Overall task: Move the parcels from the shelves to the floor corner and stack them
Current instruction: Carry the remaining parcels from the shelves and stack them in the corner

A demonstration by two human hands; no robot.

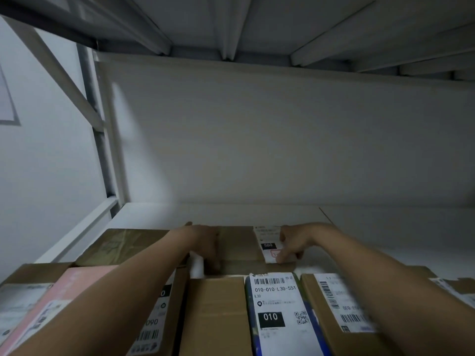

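A brown cardboard parcel point(237, 246) with a white label lies at the back of the white shelf point(231, 214). My left hand point(205, 244) grips its left side, fingers wrapped down the edge. On the right, my right hand point(295, 242) presses over the white label with fingers curled on the parcel's right end. Closer to me stands a row of parcels: a plain brown box point(216, 317), a dark one with a "010" label point(280, 312), another brown labelled box point(341, 307) and a pink parcel point(61, 294).
A flat brown parcel point(123, 246) lies left of the held one. The shelf's back wall point(282, 137) is close behind, and the upper shelf's underside point(231, 27) hangs overhead. A metal upright point(100, 150) and diagonal brace stand at the left.
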